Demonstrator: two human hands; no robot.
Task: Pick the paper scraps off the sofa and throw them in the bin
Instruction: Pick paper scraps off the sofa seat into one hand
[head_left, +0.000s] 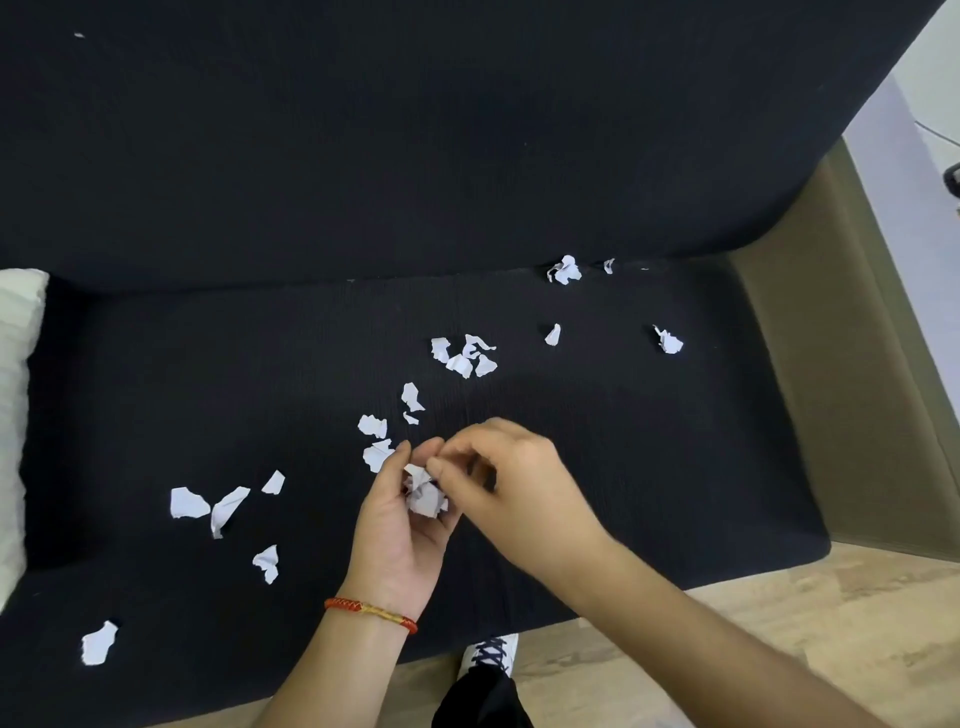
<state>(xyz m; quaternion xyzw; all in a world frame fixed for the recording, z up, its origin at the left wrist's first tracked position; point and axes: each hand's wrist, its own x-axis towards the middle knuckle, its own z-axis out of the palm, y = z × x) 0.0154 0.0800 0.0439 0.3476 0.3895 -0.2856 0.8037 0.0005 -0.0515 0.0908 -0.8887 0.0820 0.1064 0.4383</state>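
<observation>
Several white paper scraps lie scattered on the black sofa seat (649, 467): a cluster (462, 356) beyond my hands, some (208, 506) to the left, one (98, 643) near the front left edge, others (564, 269) at the backrest crease. My left hand (400, 525), palm up with a red bracelet on the wrist, cups a bunch of collected scraps (426, 493). My right hand (519, 483) meets it from the right, its curled fingertips pinching at that bunch. No bin is in view.
A white cushion (15, 405) sits at the sofa's left end. The tan armrest (841, 389) bounds the seat on the right. Wood-look floor (779, 623) and my shoe (491, 656) show below the front edge.
</observation>
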